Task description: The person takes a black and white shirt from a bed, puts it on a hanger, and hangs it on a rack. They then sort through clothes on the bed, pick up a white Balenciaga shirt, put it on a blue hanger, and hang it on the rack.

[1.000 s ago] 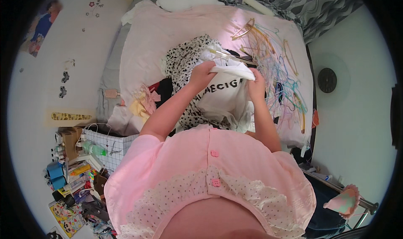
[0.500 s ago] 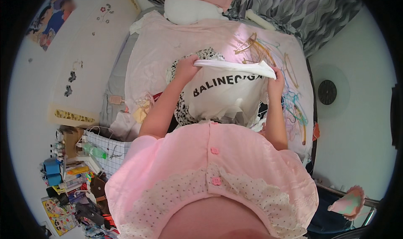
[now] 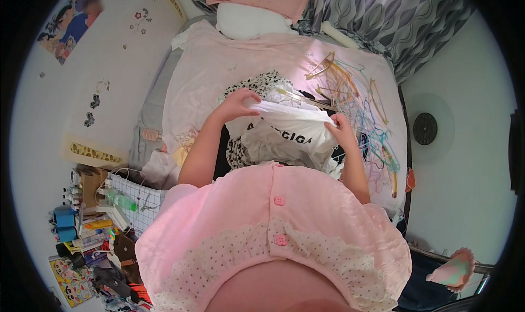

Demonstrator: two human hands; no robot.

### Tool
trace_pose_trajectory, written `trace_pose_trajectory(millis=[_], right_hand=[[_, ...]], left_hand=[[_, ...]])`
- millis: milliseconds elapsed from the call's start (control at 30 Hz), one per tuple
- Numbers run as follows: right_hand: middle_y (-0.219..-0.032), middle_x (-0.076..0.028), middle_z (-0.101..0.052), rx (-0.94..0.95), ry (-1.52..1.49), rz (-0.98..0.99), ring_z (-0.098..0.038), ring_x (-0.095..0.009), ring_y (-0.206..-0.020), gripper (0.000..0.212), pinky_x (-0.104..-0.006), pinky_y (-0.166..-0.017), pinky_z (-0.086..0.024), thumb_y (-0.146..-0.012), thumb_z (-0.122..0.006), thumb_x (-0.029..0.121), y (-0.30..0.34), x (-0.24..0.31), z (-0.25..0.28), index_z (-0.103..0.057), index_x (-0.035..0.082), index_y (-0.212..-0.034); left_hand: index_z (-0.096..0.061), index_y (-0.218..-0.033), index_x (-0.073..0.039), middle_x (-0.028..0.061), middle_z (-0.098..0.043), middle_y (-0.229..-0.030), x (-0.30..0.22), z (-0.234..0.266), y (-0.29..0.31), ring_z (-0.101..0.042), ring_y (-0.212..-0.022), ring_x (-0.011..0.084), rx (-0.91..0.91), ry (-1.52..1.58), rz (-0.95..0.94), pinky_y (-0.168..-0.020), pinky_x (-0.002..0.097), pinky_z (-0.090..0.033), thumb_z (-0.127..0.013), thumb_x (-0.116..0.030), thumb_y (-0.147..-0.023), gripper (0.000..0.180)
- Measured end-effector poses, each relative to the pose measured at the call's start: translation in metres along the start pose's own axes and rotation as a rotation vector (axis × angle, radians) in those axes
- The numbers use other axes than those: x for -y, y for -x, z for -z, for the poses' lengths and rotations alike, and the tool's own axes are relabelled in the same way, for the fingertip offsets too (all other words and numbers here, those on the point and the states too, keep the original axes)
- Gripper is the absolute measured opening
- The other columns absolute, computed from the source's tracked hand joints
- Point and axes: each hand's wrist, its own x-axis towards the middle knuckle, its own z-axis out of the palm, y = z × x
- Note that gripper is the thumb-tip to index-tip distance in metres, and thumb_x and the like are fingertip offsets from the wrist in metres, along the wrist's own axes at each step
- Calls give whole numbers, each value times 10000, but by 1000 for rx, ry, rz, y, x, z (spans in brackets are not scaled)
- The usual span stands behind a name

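A white T-shirt (image 3: 298, 134) with black lettering hangs between my two hands, its upper edge stretched and its front sagging in creases. My left hand (image 3: 239, 104) has the left end of that edge between thumb and fingers. At the right end, my right hand (image 3: 341, 130) pinches the cloth. Under and behind the shirt lies a black-and-white patterned garment (image 3: 251, 87), partly covered. Beside it are more white and dark clothes, mostly hidden by the shirt.
Many tangled coloured hangers (image 3: 377, 142) lie on the right of the pink bedsheet (image 3: 202, 65). A pink hairbrush (image 3: 151, 133) is at the left edge. Pillows (image 3: 254, 22) stand at the far end. Lower left, a cluttered shelf area holds a green bottle (image 3: 121, 199).
Both hands have come lower and closer together, the right one moving inward. The T-shirt's front has slackened and folded, hiding part of the lettering, and more clothes show behind it.
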Motion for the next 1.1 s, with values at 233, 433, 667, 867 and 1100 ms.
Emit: trace_pose_trajectory(millis=[233, 433, 667, 867, 1100], right_hand=[[-771, -22, -427, -18, -288, -11, -427, -104, -719, 190, -226, -640, -365, -712, -588, 57, -7, 18, -4, -431, 32, -818], [-1031, -61, -508, -74, -290, 28, -479, -147, -879, 358, -247, -765, -378, -735, -627, 131, 15, 24, -20, -469, 32, -1040], [-685, -7, -463, -22, -195, -11, -411, -98, -597, 189, -240, -561, -356, -751, -628, 147, 40, 9, -24, -498, 28, -821], [-738, -23, -409, -85, -231, 174, -388, -106, -653, 170, -217, -593, -330, -746, -598, 54, 46, 24, -17, -428, 45, -749], [-836, -5, -503, -201, -835, -8, -415, -66, -746, 146, -193, -685, -339, -787, -556, 26, 37, 50, -1, -429, 85, -748]], left_hand=[[-566, -898, -107, 59, -530, -907, -9, -3, 11, -484, -946, 227, -189, -143, -38, -858, 341, -317, -706, -191, -622, 321], [-575, -884, -118, 43, -524, -845, -36, -7, 29, -498, -867, 226, -112, -274, -119, -798, 348, -334, -699, -199, -634, 290], [-586, -769, -113, 54, -519, -698, -38, -9, 41, -521, -692, 232, -112, -296, -268, -596, 348, -395, -699, -171, -602, 209], [-520, -761, -112, 16, -525, -758, -33, -3, 44, -520, -787, 192, -3, -342, -84, -737, 331, -298, -668, -184, -659, 194], [-549, -785, -40, 65, -540, -763, -29, -4, 37, -537, -761, 223, -100, -21, -95, -642, 322, -419, -623, -102, -719, 117]])
